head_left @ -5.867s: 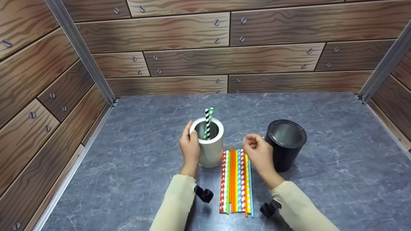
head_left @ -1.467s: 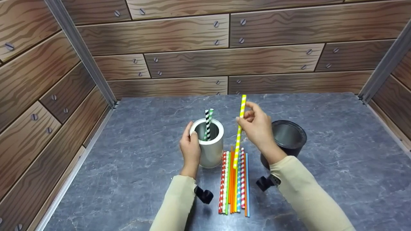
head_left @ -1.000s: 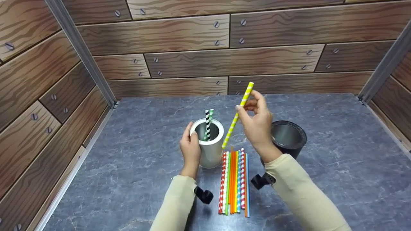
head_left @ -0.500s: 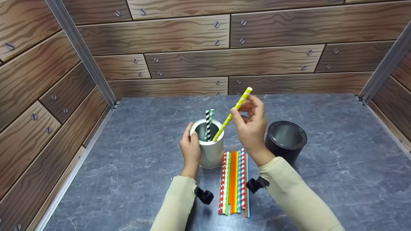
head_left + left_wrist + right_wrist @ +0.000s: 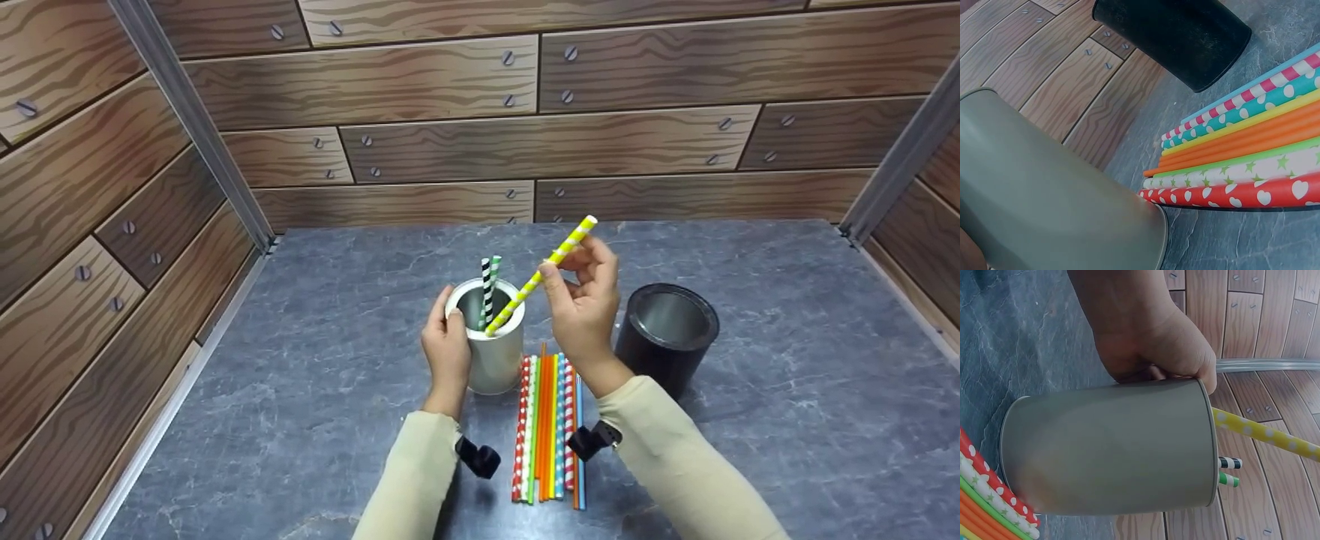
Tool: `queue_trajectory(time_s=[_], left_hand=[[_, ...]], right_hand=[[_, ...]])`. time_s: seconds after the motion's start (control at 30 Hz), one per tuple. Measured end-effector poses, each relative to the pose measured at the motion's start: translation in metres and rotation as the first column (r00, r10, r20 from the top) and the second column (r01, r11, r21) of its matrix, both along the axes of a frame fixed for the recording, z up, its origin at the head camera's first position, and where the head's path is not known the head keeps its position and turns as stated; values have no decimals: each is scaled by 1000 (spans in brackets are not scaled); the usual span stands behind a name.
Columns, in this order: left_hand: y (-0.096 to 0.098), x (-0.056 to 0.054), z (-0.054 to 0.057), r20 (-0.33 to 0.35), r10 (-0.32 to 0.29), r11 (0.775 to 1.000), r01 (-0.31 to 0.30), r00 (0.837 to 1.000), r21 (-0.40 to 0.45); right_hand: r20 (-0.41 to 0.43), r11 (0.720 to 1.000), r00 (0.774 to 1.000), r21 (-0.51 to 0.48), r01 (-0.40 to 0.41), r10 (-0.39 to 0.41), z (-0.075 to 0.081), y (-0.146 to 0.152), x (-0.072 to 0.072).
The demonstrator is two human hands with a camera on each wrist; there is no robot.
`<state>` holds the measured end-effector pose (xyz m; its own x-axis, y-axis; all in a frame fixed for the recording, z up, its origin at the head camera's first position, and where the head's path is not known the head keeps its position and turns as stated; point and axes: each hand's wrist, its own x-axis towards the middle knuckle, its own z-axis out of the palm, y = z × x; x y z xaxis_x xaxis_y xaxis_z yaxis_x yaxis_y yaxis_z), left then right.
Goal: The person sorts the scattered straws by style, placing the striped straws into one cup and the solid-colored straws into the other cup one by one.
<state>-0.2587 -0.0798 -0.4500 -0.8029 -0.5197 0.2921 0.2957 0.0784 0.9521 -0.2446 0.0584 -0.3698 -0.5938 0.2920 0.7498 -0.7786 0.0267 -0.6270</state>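
Note:
My left hand (image 5: 446, 345) grips the upper side of a whitish can (image 5: 495, 364), its thumb at the rim. Inside the can stand a black-and-white striped straw (image 5: 487, 289) and a green-and-white straw (image 5: 496, 264). My right hand (image 5: 589, 311) pinches a yellow straw with white dots (image 5: 517, 301) near its upper part. That straw slants down to the left, its lower end over the can's mouth at the near rim. In the right wrist view the yellow straw (image 5: 1269, 434) shows past the can's rim, beside the left hand (image 5: 1157, 343).
A row of colourful straws (image 5: 546, 427) lies side by side between the forearms, close by the whitish can's base. The black can (image 5: 664, 360) stands upright to the right, its mouth facing up. Wood-patterned walls (image 5: 442, 150) enclose the grey marbled tabletop (image 5: 300, 360).
My right hand has taken the yellow straw from the row, lifted it and carried it left, tilting it until its lower end came over the whitish can's mouth. The left hand stays put.

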Motion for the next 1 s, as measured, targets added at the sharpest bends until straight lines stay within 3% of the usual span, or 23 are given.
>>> queue_trajectory(time_s=[0.3, 0.67, 1.0], left_hand=[[-1, 1, 1, 4, -20, 1000, 20, 1000, 17], [1, -1, -2, 3, -4, 1000, 4, 1000, 19], [-1, -1, -2, 9, -24, 1000, 24, 1000, 20]], right_hand=[[53, 1000, 999, 12, 4, -5, -14, -5, -1], [137, 985, 991, 168, -26, 3, -45, -15, 6], [178, 965, 984, 258, -46, -1, -60, -14, 8]])
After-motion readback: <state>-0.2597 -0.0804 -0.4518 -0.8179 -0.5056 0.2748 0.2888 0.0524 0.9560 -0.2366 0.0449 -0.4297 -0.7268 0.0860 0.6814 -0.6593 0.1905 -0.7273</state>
